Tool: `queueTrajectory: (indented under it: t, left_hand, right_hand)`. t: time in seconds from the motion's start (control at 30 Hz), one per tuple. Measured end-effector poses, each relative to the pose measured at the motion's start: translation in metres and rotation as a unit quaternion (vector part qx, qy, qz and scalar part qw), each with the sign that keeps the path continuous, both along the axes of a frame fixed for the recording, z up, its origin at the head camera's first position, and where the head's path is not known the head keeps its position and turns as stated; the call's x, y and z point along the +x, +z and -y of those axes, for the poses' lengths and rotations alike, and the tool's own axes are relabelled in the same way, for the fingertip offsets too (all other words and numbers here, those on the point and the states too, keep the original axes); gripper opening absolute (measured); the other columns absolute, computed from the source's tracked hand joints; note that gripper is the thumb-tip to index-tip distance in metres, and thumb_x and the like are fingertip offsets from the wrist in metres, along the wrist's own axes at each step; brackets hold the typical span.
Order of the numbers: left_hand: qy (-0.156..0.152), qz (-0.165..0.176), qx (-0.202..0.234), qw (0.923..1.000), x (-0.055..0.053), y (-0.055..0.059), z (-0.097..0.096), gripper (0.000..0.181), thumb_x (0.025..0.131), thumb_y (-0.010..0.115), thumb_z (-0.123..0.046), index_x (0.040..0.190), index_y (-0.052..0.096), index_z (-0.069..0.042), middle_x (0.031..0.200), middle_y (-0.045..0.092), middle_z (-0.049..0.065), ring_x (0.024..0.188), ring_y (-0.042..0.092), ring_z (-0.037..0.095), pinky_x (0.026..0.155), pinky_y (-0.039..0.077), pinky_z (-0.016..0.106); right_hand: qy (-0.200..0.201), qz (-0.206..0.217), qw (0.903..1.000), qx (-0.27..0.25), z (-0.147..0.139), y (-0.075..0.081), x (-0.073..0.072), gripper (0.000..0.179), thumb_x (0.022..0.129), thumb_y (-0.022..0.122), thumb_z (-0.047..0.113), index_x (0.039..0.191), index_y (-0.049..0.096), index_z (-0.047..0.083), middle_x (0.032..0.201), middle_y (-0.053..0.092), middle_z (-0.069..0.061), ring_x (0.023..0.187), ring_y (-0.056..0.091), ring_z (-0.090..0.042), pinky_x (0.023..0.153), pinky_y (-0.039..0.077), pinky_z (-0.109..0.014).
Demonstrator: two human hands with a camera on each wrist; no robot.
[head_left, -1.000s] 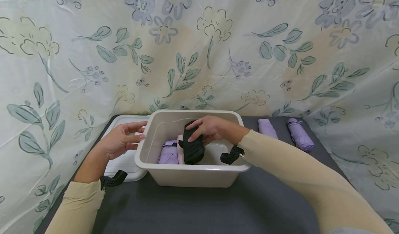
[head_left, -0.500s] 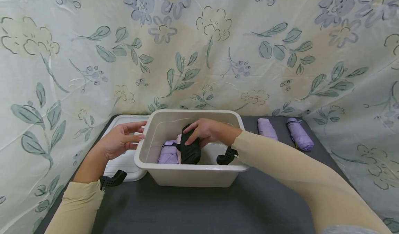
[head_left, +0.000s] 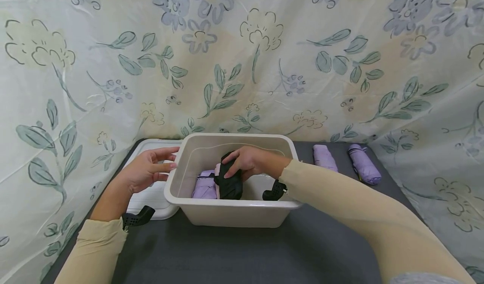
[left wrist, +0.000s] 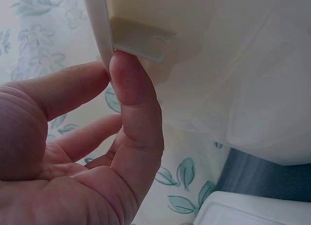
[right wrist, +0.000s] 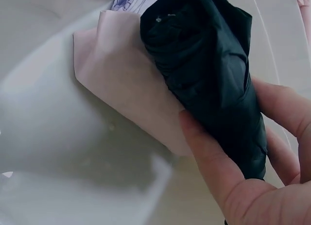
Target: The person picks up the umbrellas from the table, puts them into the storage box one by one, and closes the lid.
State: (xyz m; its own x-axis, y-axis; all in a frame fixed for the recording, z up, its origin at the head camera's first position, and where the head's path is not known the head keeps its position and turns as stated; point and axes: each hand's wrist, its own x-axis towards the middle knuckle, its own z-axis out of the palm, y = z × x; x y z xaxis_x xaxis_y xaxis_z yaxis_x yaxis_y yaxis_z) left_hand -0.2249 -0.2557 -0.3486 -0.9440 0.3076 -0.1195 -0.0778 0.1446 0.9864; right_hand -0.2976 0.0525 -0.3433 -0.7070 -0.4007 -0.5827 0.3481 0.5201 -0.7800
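Note:
A cream plastic bin [head_left: 236,214] stands in the middle of the table. My right hand [head_left: 251,160] reaches inside it and grips a dark, pleated folded umbrella [head_left: 230,185], thumb on one side and fingers on the other. The umbrella [right wrist: 209,84] leans against a pale pink folded item [right wrist: 126,84] in the right wrist view. Left of these, a lilac rolled bundle [head_left: 205,186] with a dark strap sits in the bin. My left hand [head_left: 145,170] is at the bin's left rim; the left wrist view shows thumb and finger pinching the rim [left wrist: 99,25].
A white lid [head_left: 151,208] lies left of the bin, partly under its rim. Two lilac rolled bundles, one farther left [head_left: 325,158] and one farther right [head_left: 364,164], lie at the table's back right. A floral curtain [head_left: 257,65] hangs behind the dark table [head_left: 242,254].
The right hand and the dark umbrella have shifted slightly left, against the pink item, mostly in the first half second. The left hand stays at the rim.

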Motion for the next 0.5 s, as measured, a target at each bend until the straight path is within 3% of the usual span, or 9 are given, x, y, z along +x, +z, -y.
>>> queueTrajectory:
  t: [0.5]
  left_hand:
    - [-0.005,-0.002,0.001,1.0,0.0006,0.0006,0.0005,0.068,0.099,0.067,-0.008,0.158,0.033,0.002,0.116,0.06,0.001,0.095,0.07,0.011,0.081,0.062,0.031]
  right_hand:
    - [0.028,-0.003,0.9993,0.023,0.005,-0.0031,-0.0009,0.053,0.086,0.078,-0.003,0.135,0.065,0.014,0.146,0.053,-0.019,0.121,0.062,-0.034,0.101,0.053,-0.056]
